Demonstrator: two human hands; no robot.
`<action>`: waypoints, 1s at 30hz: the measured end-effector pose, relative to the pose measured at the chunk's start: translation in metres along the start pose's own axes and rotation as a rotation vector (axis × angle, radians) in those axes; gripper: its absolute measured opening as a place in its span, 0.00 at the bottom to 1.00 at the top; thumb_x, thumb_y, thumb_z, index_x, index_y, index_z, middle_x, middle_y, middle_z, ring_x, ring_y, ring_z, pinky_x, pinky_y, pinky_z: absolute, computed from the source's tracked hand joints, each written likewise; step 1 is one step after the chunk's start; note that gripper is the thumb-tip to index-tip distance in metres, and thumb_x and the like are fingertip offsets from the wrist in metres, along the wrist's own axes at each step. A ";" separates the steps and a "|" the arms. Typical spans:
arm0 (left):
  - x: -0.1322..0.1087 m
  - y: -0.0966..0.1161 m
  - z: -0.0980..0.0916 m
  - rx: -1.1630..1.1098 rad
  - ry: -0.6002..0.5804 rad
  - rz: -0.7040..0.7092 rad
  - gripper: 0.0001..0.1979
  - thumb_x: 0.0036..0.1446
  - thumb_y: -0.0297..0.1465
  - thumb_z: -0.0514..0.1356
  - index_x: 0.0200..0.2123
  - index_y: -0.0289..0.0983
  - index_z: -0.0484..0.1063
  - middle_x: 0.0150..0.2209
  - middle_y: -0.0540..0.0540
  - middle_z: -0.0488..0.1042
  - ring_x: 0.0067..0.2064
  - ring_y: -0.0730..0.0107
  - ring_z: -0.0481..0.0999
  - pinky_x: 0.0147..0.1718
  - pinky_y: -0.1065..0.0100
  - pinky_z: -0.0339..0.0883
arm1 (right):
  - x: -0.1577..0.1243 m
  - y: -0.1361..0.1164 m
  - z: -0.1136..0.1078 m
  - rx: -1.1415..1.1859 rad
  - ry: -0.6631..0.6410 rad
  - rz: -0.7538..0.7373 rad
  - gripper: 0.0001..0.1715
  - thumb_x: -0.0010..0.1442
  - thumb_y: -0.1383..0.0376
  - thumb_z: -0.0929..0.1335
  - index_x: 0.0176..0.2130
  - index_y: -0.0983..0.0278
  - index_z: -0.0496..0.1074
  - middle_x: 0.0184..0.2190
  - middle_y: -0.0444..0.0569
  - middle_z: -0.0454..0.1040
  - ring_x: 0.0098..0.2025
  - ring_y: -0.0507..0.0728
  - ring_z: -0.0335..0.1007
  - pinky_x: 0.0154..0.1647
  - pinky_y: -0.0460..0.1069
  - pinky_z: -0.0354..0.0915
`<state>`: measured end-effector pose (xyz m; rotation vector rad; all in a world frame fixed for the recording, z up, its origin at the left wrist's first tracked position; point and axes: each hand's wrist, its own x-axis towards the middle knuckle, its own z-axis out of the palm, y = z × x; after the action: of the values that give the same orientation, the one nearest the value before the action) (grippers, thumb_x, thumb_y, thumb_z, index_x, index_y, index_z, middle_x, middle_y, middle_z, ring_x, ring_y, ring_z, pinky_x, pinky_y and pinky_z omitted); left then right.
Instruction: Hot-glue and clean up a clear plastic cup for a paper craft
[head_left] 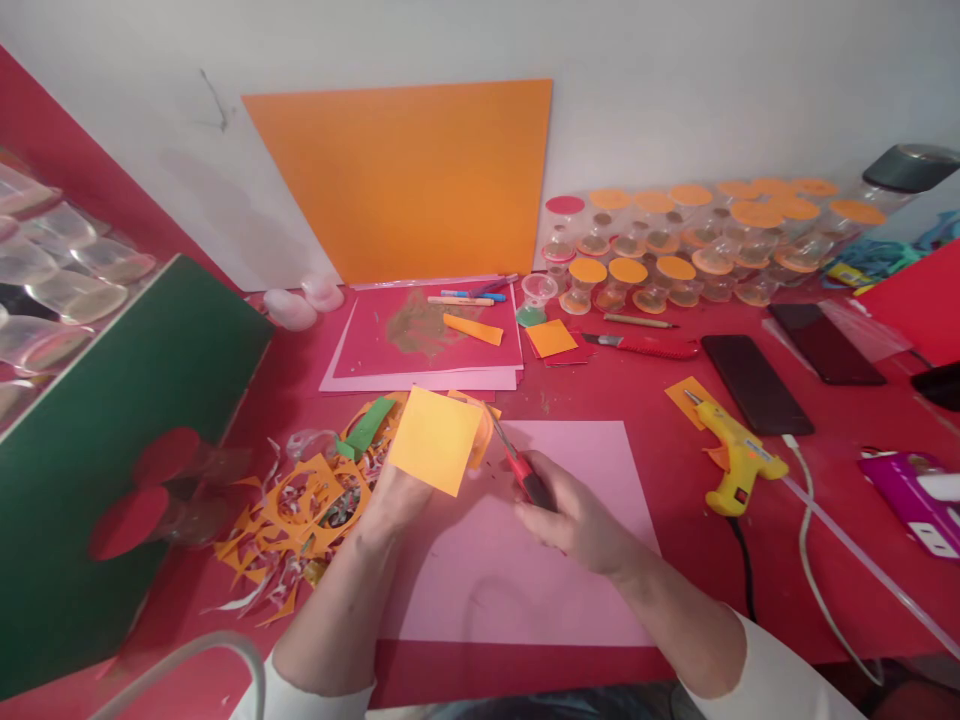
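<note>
My left hand [394,497] is closed on a folded square of orange paper [436,438], held up above the pink sheet [525,560] on the red table. My right hand [577,512] grips red-handled scissors [517,462]. The scissor blades point up and left and meet the right edge of the orange paper. Both forearms come in from the bottom edge in white sleeves.
Orange paper scraps [300,510] lie left of my hands. A yellow glue gun [735,452] and two dark phones [754,383] lie to the right. A red craft knife [652,346], several plastic cups [675,250], a large orange board [412,180] and a green board [97,450] surround the work area.
</note>
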<state>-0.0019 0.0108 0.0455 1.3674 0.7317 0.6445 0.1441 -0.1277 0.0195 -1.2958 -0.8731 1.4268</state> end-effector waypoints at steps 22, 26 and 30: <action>-0.005 0.000 0.000 0.192 0.064 -0.018 0.27 0.46 0.36 0.70 0.51 0.43 0.72 0.51 0.45 0.77 0.52 0.53 0.76 0.54 0.57 0.70 | -0.002 0.000 0.001 -0.038 0.029 0.021 0.19 0.56 0.66 0.66 0.49 0.61 0.66 0.28 0.38 0.60 0.22 0.47 0.52 0.21 0.45 0.53; -0.003 -0.008 -0.001 0.141 0.081 0.081 0.24 0.44 0.35 0.72 0.47 0.42 0.75 0.49 0.44 0.79 0.53 0.51 0.75 0.58 0.54 0.66 | -0.002 0.000 0.001 -0.068 0.042 0.015 0.13 0.57 0.67 0.66 0.45 0.60 0.67 0.28 0.38 0.59 0.22 0.47 0.52 0.21 0.45 0.53; -0.002 -0.012 -0.002 -0.052 0.092 -0.009 0.27 0.38 0.29 0.75 0.45 0.41 0.76 0.45 0.45 0.80 0.51 0.53 0.76 0.53 0.56 0.69 | -0.002 0.000 0.001 -0.043 0.012 0.025 0.17 0.58 0.68 0.66 0.48 0.58 0.67 0.29 0.38 0.58 0.22 0.46 0.51 0.21 0.44 0.53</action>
<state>-0.0048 0.0089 0.0341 1.2926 0.7888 0.7183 0.1431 -0.1294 0.0205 -1.3504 -0.8863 1.4258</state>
